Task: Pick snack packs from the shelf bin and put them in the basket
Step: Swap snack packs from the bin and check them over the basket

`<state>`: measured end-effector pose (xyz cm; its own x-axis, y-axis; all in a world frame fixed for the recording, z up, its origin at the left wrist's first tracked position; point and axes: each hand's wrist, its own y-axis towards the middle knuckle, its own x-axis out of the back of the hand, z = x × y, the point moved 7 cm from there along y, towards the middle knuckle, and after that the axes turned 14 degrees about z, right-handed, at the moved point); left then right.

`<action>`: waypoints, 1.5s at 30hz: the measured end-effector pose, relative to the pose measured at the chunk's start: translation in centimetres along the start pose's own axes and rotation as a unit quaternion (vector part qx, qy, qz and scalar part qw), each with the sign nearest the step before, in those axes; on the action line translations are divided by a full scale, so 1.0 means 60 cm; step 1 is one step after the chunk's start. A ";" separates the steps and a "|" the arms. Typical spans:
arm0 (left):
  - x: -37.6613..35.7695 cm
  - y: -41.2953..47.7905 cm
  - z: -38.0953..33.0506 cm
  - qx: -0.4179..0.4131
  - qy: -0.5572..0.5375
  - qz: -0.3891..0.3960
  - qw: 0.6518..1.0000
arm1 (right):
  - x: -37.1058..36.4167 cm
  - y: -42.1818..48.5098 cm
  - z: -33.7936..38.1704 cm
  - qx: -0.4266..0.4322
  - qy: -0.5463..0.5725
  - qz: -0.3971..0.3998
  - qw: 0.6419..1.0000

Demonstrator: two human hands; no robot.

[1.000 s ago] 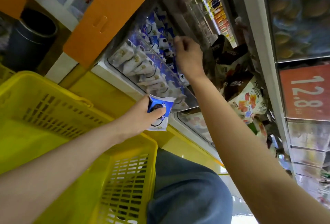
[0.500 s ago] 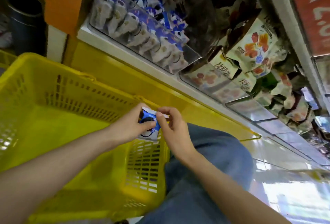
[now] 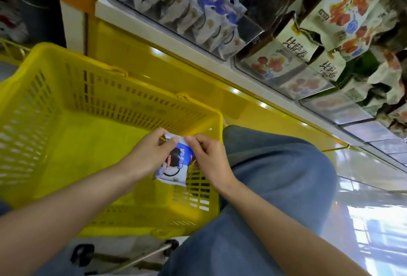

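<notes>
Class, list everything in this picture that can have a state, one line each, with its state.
basket: upright, open-topped.
snack pack: held between both hands over the basket, not yet released.
left hand: grips the pack.
right hand: pinches its top corner.
shelf bin: stocked with rows of packs.

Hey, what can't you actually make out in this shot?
- Head view: small print on the snack pack, blurred and partly covered by the left hand and right hand.
- Head view: back rows of the shelf bin, cut off by the top edge.
- Head view: basket floor beneath the pack, hidden by it and both hands.
</notes>
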<state>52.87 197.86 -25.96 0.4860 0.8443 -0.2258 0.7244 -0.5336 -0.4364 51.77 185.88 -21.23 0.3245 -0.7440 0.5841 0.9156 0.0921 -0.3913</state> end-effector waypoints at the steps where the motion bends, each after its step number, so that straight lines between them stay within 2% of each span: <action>1: 0.003 -0.001 0.006 0.006 -0.014 -0.010 1.000 | -0.003 0.001 -0.002 0.000 0.018 0.005 1.000; 6: 0.011 -0.004 0.023 0.036 -0.033 -0.025 0.999 | -0.020 0.008 0.002 0.019 0.029 0.044 0.998; 11: 0.020 -0.002 0.029 0.059 -0.062 -0.020 0.996 | -0.022 0.008 0.028 0.103 -0.107 0.033 0.988; 13: 0.020 -0.001 0.030 0.071 -0.079 -0.021 0.994 | -0.022 0.011 0.033 0.111 -0.118 0.032 0.986; 17: 0.019 0.008 0.023 0.069 -0.156 -0.033 0.985 | -0.002 0.026 0.013 0.016 0.047 -0.008 0.999; 20: 0.018 0.010 0.010 0.040 -0.148 -0.007 0.988 | 0.017 0.031 -0.007 -0.052 0.185 -0.053 0.980; 23: 0.031 0.009 -0.005 -0.007 -0.153 -0.020 0.988 | 0.004 0.030 -0.018 -0.102 0.325 -0.016 0.940; 25: 0.046 0.009 -0.016 -0.032 -0.139 -0.054 0.988 | -0.013 0.028 -0.020 -0.127 0.355 0.027 0.926; 27: 0.059 0.007 -0.024 -0.049 -0.071 -0.089 0.992 | -0.024 0.027 -0.022 -0.150 0.316 0.065 0.935; 30: 0.062 0.007 -0.034 -0.057 0.048 -0.097 0.992 | -0.029 0.029 -0.022 -0.158 0.193 0.089 0.964; 33: 0.061 0.010 -0.039 -0.072 0.114 -0.086 0.987 | -0.026 0.031 -0.009 -0.100 0.103 0.079 0.986; 35: 0.054 0.009 -0.040 -0.079 0.146 -0.069 0.984 | -0.021 0.032 0.006 -0.047 0.082 0.062 0.994; 37: 0.043 0.009 -0.037 -0.083 0.145 -0.044 0.985 | -0.017 0.031 0.014 -0.028 0.126 0.058 0.990; 40: 0.035 0.010 -0.024 -0.065 0.048 -0.028 0.996 | -0.018 0.031 0.007 -0.060 0.184 0.076 0.978; 45: 0.036 0.011 -0.012 -0.028 -0.018 -0.036 0.999 | -0.017 0.034 0.010 -0.040 0.161 0.084 0.983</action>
<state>54.77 199.31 -26.13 0.4140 0.8816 -0.2266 0.7835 -0.4719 -0.4044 53.47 187.27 -22.21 0.3649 -0.8952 0.2558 0.8300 0.1882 -0.5251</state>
